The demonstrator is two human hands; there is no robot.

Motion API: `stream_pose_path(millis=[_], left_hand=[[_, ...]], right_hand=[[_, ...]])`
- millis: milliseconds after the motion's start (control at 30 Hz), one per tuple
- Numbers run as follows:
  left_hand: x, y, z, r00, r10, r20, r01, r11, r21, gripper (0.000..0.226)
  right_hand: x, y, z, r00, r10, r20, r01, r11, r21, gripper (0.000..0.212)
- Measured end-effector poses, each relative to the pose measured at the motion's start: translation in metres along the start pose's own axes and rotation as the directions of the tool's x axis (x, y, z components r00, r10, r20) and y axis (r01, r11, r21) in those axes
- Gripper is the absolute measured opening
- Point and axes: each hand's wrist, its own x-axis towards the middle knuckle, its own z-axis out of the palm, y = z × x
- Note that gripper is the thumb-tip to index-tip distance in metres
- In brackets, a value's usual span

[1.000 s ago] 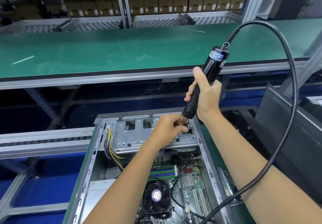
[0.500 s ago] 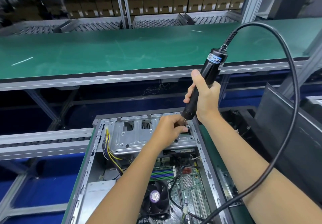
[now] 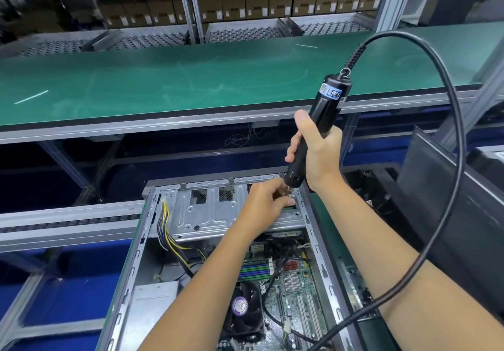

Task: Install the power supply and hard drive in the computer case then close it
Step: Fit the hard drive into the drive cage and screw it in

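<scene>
Over one open case (image 3: 152, 244): two hands (image 3: 263, 203), one electric screwdriver (image 3: 319, 126)

One open case (image 3: 313, 230); one drive bracket (image 3: 212, 214); one motherboard (image 3: 294, 296); one fan (image 3: 246, 315); one cable bundle (image 3: 166, 230); one electric screwdriver (image 3: 321, 121) with one cord (image 3: 447, 143); two hands: left hand (image 3: 264, 203), right hand (image 3: 319, 151); one green surface (image 3: 163, 83).

A blue label (image 3: 330, 93) on the black electric screwdriver (image 3: 321, 116) bears Chinese characters — too blurred to read.
</scene>
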Motion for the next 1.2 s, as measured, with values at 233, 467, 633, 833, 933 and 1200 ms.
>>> stream_pose_path(millis=[233,467,633,833,933,1200], left_hand=[[0.001,0.001,0.006,0.999,0.032,0.015,-0.033,0.996,0.082,0.018],[-0.006,0.003,0.004,0.999,-0.025,-0.036,0.019,0.988,-0.153,0.031],[-0.008,0.004,-0.003,0.995,-0.091,0.03,0.095,0.973,-0.212,0.021],[-0.009,0.004,-0.003,0.995,-0.1,0.024,0.103,0.966,-0.235,0.02],[-0.009,0.004,-0.001,0.997,-0.071,0.022,0.074,0.975,-0.208,0.028],[-0.015,0.01,-0.004,0.996,-0.052,-0.072,0.039,0.984,-0.171,0.013]], right_hand=[[-0.005,-0.004,0.001,0.996,-0.034,0.083,0.039,0.997,-0.068,0.027],[-0.001,-0.002,-0.006,1.0,0.013,0.017,-0.013,1.0,-0.013,0.03],[-0.001,0.004,-0.01,0.998,0.048,-0.052,-0.046,0.998,0.038,0.034],[0.0,0.007,-0.013,0.993,0.077,-0.089,-0.07,0.994,0.082,0.036],[-0.002,0.008,-0.011,0.996,0.067,-0.057,-0.064,0.996,0.061,0.038],[0.003,0.002,-0.011,0.999,0.031,-0.031,-0.029,0.998,0.056,0.028]])
